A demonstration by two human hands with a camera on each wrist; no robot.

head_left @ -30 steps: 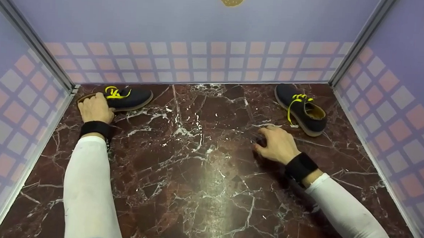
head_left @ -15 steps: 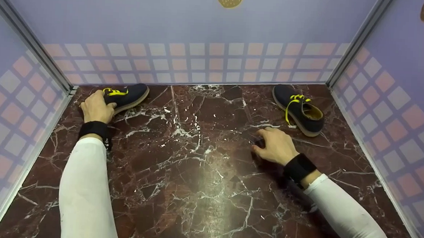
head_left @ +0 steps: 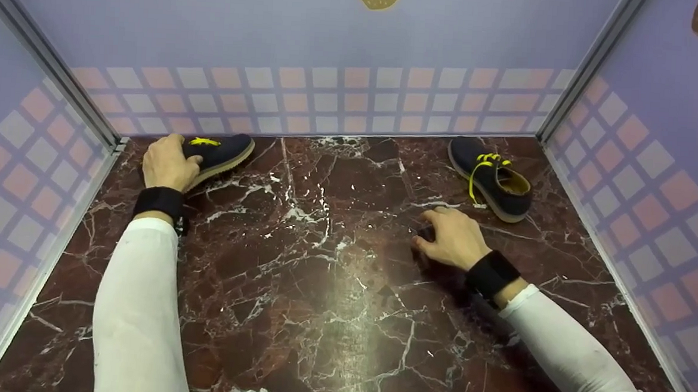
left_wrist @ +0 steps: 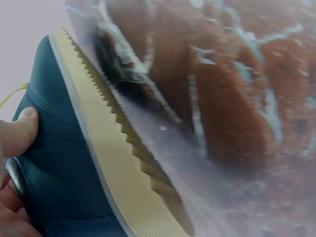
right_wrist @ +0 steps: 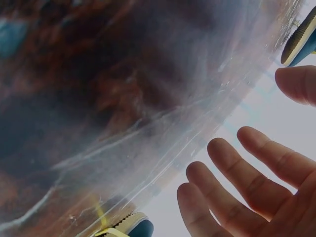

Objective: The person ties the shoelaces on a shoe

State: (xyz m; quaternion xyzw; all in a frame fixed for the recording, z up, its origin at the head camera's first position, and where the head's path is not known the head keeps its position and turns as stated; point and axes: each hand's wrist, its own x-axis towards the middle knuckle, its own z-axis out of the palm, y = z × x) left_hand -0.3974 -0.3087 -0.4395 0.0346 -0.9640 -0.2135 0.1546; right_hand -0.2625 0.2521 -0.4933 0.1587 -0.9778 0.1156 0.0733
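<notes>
One shoe (head_left: 223, 153) was near the far left corner of the surface (head_left: 297, 277), tilted so the edge of its pale sole (left_wrist: 111, 163) showed; whether any of it touched down I could not tell. The left hand (head_left: 168, 162) gripped it at the heel end, thumb (left_wrist: 24, 123) pressed to its side and fingers curled at the opening. The step in hand seemed to be handling this shoe; the next move, I judged, called for a firm heel grip and a sole kept level.

The other shoe (head_left: 493, 182) lay upright near the far right corner, toe toward the far edge, a yellow lace (head_left: 472, 184) hanging down its left side. Just beside it, toward the near edge, the right hand (head_left: 454, 237) held nothing, its fingers loosely extended and apart.

Counted: two shoes, both dark with yellow laces; two hands; two black wristbands (head_left: 494, 275); two white sleeves (head_left: 136, 316); three walls (head_left: 310, 32) around the surface.
</notes>
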